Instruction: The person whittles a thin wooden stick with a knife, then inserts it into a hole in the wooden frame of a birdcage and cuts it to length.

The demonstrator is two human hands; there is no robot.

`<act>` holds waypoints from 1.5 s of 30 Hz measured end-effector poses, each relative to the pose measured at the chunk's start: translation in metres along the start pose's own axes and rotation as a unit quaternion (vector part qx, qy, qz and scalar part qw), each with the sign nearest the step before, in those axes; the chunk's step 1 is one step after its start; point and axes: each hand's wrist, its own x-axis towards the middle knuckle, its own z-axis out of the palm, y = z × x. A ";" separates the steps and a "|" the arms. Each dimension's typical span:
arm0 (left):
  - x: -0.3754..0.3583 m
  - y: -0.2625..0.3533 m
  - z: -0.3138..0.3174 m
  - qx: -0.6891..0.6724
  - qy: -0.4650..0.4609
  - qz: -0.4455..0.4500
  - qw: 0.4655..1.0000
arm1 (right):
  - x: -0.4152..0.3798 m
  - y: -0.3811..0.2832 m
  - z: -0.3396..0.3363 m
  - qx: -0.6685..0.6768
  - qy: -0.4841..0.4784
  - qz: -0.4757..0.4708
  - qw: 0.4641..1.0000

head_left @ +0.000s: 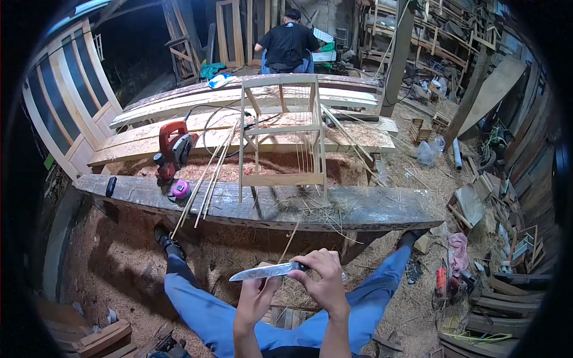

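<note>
Your right hand (323, 269) is clamped on the dark handle of a long, silvery metal knife (255, 272) with a mottled, tapering blade, on your side of the weathered grey wooden worktop (382, 207). Your left hand (255, 301) pinches a thin, straight, tan wooden strip (290, 241) slanting towards that worktop.

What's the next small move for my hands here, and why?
Probably ease the knife slowly along the thin strip, cutting away from you: your right hand grips the handle, the blade crosses the strip's near end, and your left hand, seemingly holding it, is close to the blade.
</note>
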 end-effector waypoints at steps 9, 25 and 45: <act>-0.005 0.003 0.010 0.004 0.008 -0.018 1.000 | -0.007 -0.002 -0.012 -0.005 0.005 0.012 1.000; 0.005 -0.012 0.002 -0.034 -0.010 -0.011 0.999 | -0.003 0.003 -0.004 -0.029 -0.003 0.016 0.999; 0.022 -0.034 0.000 -0.006 0.001 -0.021 1.000 | -0.009 0.014 0.021 -0.034 0.024 0.049 0.998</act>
